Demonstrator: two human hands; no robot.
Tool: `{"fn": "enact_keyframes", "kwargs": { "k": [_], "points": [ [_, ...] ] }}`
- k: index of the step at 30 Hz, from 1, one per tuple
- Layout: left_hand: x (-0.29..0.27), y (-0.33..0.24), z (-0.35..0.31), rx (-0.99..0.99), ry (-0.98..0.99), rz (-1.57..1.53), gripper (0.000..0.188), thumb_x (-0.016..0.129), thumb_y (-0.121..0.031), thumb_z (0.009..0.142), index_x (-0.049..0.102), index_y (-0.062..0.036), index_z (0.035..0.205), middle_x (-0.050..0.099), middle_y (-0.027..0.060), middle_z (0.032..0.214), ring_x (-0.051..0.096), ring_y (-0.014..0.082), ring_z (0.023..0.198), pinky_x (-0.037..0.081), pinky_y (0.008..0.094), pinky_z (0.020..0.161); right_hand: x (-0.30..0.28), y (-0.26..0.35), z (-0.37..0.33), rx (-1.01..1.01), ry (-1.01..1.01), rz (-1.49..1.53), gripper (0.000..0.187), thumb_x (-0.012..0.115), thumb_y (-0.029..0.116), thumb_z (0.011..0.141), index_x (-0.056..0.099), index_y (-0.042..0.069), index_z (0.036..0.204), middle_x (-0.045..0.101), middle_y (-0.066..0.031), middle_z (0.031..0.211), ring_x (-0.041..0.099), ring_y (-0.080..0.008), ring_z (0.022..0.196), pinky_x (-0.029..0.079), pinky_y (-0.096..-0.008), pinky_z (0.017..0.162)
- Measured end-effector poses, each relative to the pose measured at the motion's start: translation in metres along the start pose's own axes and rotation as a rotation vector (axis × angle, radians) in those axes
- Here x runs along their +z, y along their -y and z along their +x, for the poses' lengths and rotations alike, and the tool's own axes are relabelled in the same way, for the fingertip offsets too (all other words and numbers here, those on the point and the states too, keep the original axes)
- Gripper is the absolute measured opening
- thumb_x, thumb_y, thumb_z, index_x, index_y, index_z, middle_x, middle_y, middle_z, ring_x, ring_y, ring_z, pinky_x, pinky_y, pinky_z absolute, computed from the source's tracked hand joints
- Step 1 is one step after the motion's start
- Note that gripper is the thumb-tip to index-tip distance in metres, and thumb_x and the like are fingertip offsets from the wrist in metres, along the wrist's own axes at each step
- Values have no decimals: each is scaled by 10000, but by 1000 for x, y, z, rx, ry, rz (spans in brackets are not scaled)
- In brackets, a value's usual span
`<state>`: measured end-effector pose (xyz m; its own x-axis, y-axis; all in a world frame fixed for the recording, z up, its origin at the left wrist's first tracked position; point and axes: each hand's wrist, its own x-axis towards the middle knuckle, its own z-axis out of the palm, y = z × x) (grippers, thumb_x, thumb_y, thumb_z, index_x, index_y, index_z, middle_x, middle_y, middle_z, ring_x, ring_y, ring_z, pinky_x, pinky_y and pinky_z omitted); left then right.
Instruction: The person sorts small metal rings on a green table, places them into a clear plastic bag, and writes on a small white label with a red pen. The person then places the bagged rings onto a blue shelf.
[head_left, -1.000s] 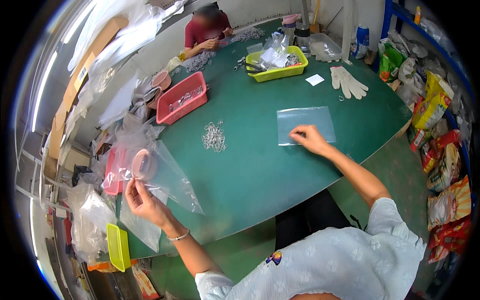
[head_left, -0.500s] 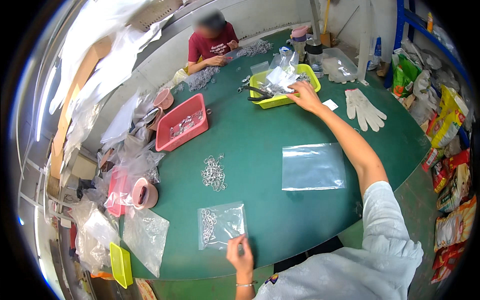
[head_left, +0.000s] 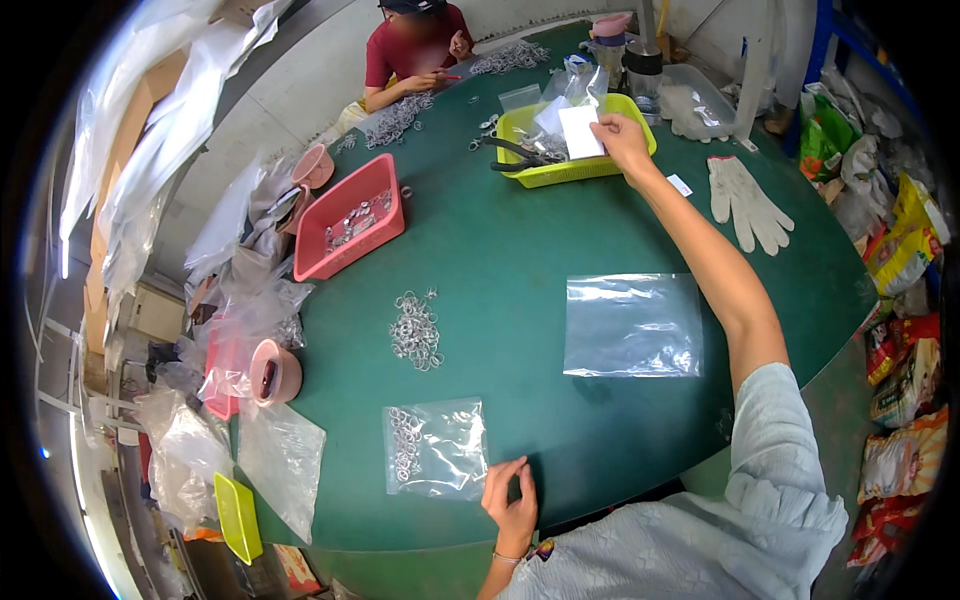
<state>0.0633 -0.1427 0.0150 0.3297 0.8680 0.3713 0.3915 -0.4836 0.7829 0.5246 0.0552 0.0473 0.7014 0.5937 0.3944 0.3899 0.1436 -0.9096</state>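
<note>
My right hand (head_left: 625, 143) reaches over the yellow basket (head_left: 570, 175) at the far side of the table, pinching a white card (head_left: 580, 132) that tilts above the basket's contents. Pliers with black handles (head_left: 517, 155) rest across the basket's left end, among small metal parts. Close to the near edge, my left hand (head_left: 511, 503) is empty, its fingers loosely bent and apart. It is beside the lower right corner of a clear plastic bag (head_left: 450, 450) that has metal rings (head_left: 405, 445) along its left side. Beyond that bag lies a loose pile of metal rings (head_left: 415, 330).
A flat clear bag (head_left: 633, 326) lies right of centre, below my right forearm. A white glove (head_left: 748, 205) is at the right. A pink basket (head_left: 350, 217) with metal parts stands on the left, near a pink cup (head_left: 276, 373). Across the table sits a person (head_left: 415, 50).
My right hand has lifted the white card up from the yellow basket. My left hand has shifted slightly right, off the bag's corner. The whole view has shifted a little.
</note>
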Motion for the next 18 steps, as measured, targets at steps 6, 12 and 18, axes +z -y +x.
{"fn": "enact_keyframes", "kwargs": {
  "k": [6, 12, 18],
  "points": [
    [17, -9, 20, -404, 151, -594, 248, 570, 52, 822, 552, 51, 1069, 599, 114, 884, 576, 158, 801, 488, 274, 717, -14, 61, -145, 93, 852, 150, 117, 636, 129, 825, 631, 21, 870, 624, -1, 772, 539, -47, 718, 439, -218, 646],
    [45, -18, 56, -691, 344, -942, 273, 545, -43, 886, 509, 72, 1131, 616, 118, 962, 599, 135, 829, 523, 283, 761, -26, 91, -246, 182, 1027, 68, 164, 661, 176, 810, 653, 16, 842, 596, -19, 681, 465, -54, 610, 377, -223, 545],
    [42, 9, 57, -599, 359, -777, 201, 551, -42, 886, 563, 79, 1046, 633, 70, 854, 581, 90, 702, 477, 213, 629, -26, 67, -161, -336, 514, -331, 216, 586, 208, 827, 642, 0, 846, 638, -153, 757, 603, -295, 681, 471, -377, 640]
  ]
}}
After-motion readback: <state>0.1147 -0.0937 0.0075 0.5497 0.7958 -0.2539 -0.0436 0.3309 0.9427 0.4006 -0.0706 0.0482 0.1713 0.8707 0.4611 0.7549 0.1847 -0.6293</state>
